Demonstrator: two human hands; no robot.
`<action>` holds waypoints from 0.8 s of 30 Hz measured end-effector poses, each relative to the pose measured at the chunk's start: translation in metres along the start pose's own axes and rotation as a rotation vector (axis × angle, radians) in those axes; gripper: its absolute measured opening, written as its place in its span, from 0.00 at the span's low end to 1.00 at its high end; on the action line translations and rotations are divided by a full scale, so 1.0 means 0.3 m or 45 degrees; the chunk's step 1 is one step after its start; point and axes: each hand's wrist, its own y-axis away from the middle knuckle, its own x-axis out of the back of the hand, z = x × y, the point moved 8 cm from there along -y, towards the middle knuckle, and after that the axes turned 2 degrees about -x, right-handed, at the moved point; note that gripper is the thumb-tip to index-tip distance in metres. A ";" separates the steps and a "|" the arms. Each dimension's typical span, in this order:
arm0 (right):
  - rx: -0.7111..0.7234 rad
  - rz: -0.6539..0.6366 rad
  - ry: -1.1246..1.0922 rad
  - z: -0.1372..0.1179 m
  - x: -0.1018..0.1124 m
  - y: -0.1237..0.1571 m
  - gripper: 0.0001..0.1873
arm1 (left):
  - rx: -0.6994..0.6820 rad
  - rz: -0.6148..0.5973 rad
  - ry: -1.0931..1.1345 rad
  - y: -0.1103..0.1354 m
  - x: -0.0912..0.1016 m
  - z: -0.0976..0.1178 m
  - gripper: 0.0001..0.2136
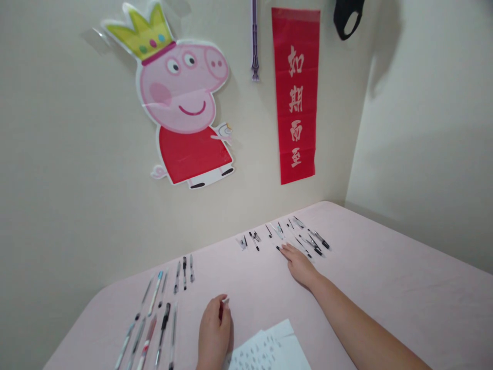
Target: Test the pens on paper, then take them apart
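Observation:
My right hand [298, 264] reaches across the pink table, fingers together and bent down. Its fingertips are on a small black-ended pen part [278, 248], most of which they cover. Around it lie loose pen parts: several black-capped pieces [319, 238] to the right and more thin pieces [253, 240] to the left. Nearer to me, my left hand [214, 329] rests on the table with its fingers curled closed. A small pale bit shows at its fingertips, too small to name. Whole pens lie left of it, among them a black-grip pen [165, 322] and a red-and-white pen [147, 341].
A white sheet with handwriting [265, 352] lies at the near edge, right of my left hand. Three pens [185, 272] lie farther back by the wall. On the wall hang a cartoon pig cutout [188, 108], a red banner [296, 97] and a purple strap [254, 41].

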 end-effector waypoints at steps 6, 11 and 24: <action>0.002 0.011 -0.019 0.018 -0.017 -0.008 0.33 | 0.027 0.035 0.063 0.000 0.005 0.000 0.13; 0.045 0.101 -0.009 0.007 0.008 0.000 0.31 | 0.031 0.023 0.057 0.000 0.004 0.004 0.13; 0.510 -0.112 -0.301 -0.534 -0.042 0.198 0.17 | -0.035 -0.002 0.042 -0.003 0.001 0.016 0.12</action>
